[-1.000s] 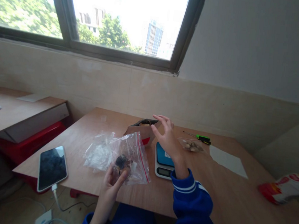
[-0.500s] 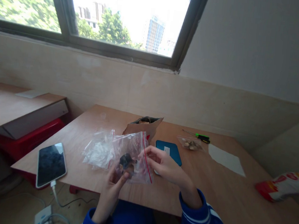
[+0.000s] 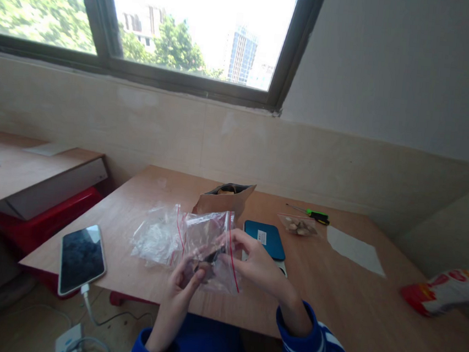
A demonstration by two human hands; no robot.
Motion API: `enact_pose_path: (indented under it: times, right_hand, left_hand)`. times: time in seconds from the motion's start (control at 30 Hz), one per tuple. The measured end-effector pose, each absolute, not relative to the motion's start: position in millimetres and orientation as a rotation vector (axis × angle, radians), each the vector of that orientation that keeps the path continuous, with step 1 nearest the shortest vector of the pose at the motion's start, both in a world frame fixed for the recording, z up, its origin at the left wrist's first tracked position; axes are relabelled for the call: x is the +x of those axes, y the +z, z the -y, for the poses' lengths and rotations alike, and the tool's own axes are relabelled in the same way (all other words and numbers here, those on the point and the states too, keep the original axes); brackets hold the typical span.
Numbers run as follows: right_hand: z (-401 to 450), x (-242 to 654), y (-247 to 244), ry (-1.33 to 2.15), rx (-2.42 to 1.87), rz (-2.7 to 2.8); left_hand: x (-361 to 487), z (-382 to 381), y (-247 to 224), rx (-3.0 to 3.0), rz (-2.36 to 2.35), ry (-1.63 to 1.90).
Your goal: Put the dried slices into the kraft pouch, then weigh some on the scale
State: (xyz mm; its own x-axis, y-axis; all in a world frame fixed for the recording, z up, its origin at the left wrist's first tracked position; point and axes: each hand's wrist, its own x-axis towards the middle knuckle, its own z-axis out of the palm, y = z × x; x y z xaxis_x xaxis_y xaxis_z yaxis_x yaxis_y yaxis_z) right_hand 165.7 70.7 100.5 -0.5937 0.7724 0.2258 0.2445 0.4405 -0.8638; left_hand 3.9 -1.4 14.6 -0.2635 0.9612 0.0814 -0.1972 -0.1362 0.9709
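Observation:
A clear zip bag (image 3: 207, 227) with a red strip is held up over the near edge of the table. My left hand (image 3: 182, 290) grips its lower left part, thumb in front. Inside the bag are a dark object (image 3: 213, 256) and something brownish. My right hand (image 3: 252, 255) is at the red-striped opening, its fingertips inside by the dark object; whether they pinch it is hard to make out. Several crumpled clear bags (image 3: 156, 240) lie just left. Behind stands an open brown paper bag (image 3: 224, 200).
A teal-lidded flat item (image 3: 272, 240), a bag of small pieces (image 3: 299, 225), a green-and-black screwdriver (image 3: 316, 214) and white paper (image 3: 354, 249) lie to the right. A red-white packet (image 3: 443, 290) is far right; a cabled phone (image 3: 82, 260) overhangs the left edge.
My right fingers have moved deeper into the bag, to the dark object, which has shifted right and tilted. The bag has moved slightly right and down.

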Motion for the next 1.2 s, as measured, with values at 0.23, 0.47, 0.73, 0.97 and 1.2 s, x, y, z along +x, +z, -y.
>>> enact_pose_path:
  times: [0.23,0.47,0.73,0.97,1.2]
  right_hand:
    - [-110.7,182.7,136.6,0.866,-0.916,1.855]
    - [-172.4,156.0,146.8,0.365,-0.929,1.865]
    - [-171.7,163.2,131.0,-0.067,-0.985,2.140]
    - [-170.4,172.3,121.1,-0.270,-1.120,2.218]
    - [-172.7,176.2,117.8,-0.197,-1.240,2.202]
  left_hand:
    - [-5.2,-1.0,20.0,0.851,-1.218,1.708]
    - [-18.0,-0.9,11.0,0.914,-1.213,1.709]
    - [-24.7,-2.5,4.9,0.898,-1.236,1.715]
    - [-24.5,-3.5,0.1,0.901,-1.221,1.700]
    - [-24.4,-2.0,0.8,0.897,-1.200,1.688]
